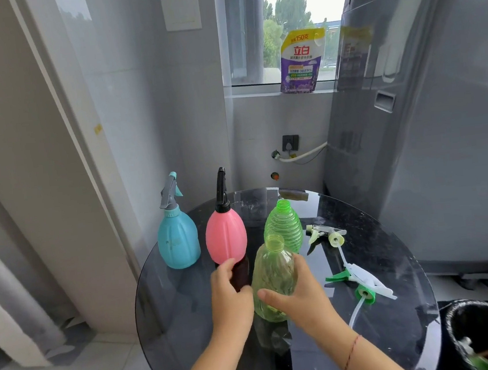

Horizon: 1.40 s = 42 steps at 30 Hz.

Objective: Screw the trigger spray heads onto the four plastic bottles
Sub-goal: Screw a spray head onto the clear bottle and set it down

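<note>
Head view showed the right hand (296, 293) closed around an open pale bottle (274, 281) on the round table (171, 307). Left hand (231, 294) curled at the pink bottle (226, 238); real grip unclear. Blue bottle (178, 240) had its head on. Ribbed green bottle (283, 226) stood open, two spray heads (326, 235) (361, 281) lying to its right.

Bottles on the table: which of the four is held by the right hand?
The nearer green bottle, still without a spray head; the right hand wraps its side.
</note>
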Tool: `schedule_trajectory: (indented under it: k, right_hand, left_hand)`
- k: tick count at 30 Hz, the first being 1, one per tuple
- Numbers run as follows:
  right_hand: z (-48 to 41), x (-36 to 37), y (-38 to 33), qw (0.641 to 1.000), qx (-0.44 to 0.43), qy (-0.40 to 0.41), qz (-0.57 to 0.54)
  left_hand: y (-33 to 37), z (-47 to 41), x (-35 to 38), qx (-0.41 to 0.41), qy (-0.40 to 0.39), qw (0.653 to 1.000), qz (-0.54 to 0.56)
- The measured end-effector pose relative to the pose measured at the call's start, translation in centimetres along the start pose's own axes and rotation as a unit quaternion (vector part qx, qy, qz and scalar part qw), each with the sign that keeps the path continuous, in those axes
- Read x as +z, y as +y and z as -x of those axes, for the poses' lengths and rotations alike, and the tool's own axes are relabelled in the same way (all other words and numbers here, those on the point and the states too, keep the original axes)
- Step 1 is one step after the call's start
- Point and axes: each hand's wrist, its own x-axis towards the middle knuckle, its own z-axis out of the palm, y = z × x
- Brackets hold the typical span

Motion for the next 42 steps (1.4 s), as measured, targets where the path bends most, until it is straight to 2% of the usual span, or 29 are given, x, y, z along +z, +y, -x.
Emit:
schedule_trajectory:
  k: [3, 5, 7, 10, 12, 14, 15, 17, 19, 21, 23, 25, 35, 38, 40, 42]
  right_hand:
    - [0.6, 0.2, -0.1, 1.000, -0.005, -0.015, 0.002]
    - [1.0, 0.4, -0.1, 0.999, -0.003, -0.033, 0.004]
    - [1.8, 0.4, -0.2, 0.999, 0.003, -0.053, -0.002]
    - [3.2, 0.1, -0.9, 0.996, 0.008, -0.086, -0.013]
    - [3.7, -0.8, -1.7, 0.995, 0.018, -0.100, -0.002]
    - [3.4, -2.7, -2.4, 0.995, 0.031, -0.089, 0.027]
    - [2.8, -4.0, -2.7, 0.997, 0.024, -0.061, 0.034]
    - [0.6, -7.0, -3.2, 0.997, 0.005, 0.057, 0.056]
    - [-2.7, -10.2, -2.8, 0.980, 0.026, 0.168, 0.101]
    - [-5.8, -12.4, -1.8, 0.960, 0.083, 0.196, 0.180]
    - [-8.3, -13.3, -0.4, 0.932, 0.143, 0.190, 0.273]
    - [-9.9, -13.3, 0.6, 0.911, 0.185, 0.182, 0.321]
    - [-13.0, -12.0, 2.0, 0.899, 0.265, 0.161, 0.309]
    - [-12.8, -12.2, 1.9, 0.920, 0.264, 0.194, 0.217]
    - [-12.4, -12.6, 1.0, 0.941, 0.249, 0.224, 0.054]
    - [-11.4, -12.8, -0.9, 0.948, 0.197, 0.217, -0.127]
  left_hand:
    - [0.0, 2.7, -1.4, 0.030, -0.194, 0.979, 0.059]
    - [-0.4, 3.2, -1.8, 0.061, -0.242, 0.966, 0.074]
    - [-0.8, 3.3, -1.2, 0.044, -0.221, 0.969, 0.101]
    - [-1.1, 3.3, -0.2, 0.038, -0.151, 0.988, 0.015]
    - [-1.5, 3.3, -0.1, 0.058, -0.144, 0.988, -0.023]
    - [-1.8, 3.5, -0.2, 0.059, -0.143, 0.988, -0.011]
    - [-1.8, 3.7, -0.3, 0.056, -0.143, 0.988, -0.001]
    - [-1.7, 4.2, -0.6, 0.046, -0.143, 0.989, 0.012]
    - [-1.5, 4.6, -0.7, 0.048, -0.153, 0.987, 0.015]
    - [-1.2, 4.8, -0.7, 0.052, -0.159, 0.986, 0.016]
    - [-1.1, 4.8, -0.7, 0.050, -0.163, 0.985, 0.018]
    - [-1.0, 4.7, -0.7, 0.053, -0.173, 0.983, 0.018]
    - [-1.5, 3.4, -0.3, 0.064, -0.202, 0.977, 0.016]
    - [-1.4, 3.5, -0.1, 0.070, -0.196, 0.978, 0.015]
    - [-1.3, 3.6, 0.0, 0.068, -0.191, 0.979, 0.019]
    - [-1.0, 3.9, -0.1, 0.066, -0.188, 0.980, 0.018]
